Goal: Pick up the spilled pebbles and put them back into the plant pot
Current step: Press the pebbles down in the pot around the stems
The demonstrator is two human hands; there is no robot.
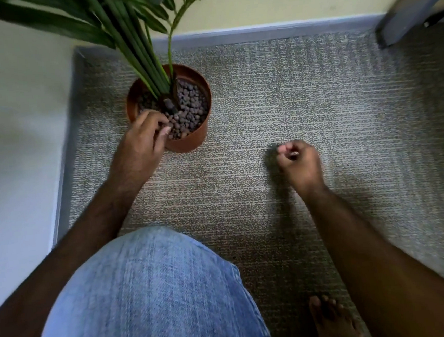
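Observation:
An orange-brown plant pot [187, 141] stands on the grey carpet in the room's corner, filled with brown pebbles [192, 104] around a bundle of green stems. My left hand [141, 137] is over the pot's near-left rim, its curled fingers touching pebbles in the pot; whether it pinches one is unclear. My right hand [298, 162] hovers low over the carpet to the right of the pot, fingers curled into a loose fist around something small and pale that I can barely see. No loose pebbles show on the carpet.
White walls with a grey skirting board [257, 30] close the corner behind and left of the pot. A grey furniture leg [405, 7] stands at the back right. My denim-clad knee [151, 293] and bare foot [331, 322] are in front. Long leaves [45, 25] overhang the pot.

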